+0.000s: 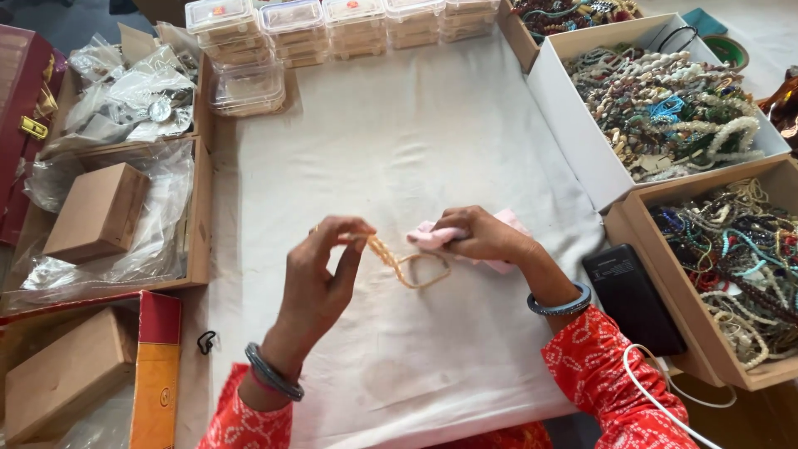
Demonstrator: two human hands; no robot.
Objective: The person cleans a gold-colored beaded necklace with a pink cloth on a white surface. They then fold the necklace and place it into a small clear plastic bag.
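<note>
Now left hand [320, 270] raised over the white-clothed counter [399, 150], fingers [353, 229] pinched shut on one end of a pale orange bead strand [409, 264]. Strand looping down and rightward toward the right hand [482, 235], itself nearer the loop, fingers clamped on a pink cloth [436, 237].

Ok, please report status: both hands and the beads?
Left hand fingers pinch bead strand. Right hand grips pink cloth at strand. White cloth beneath, nothing blocking.
</note>
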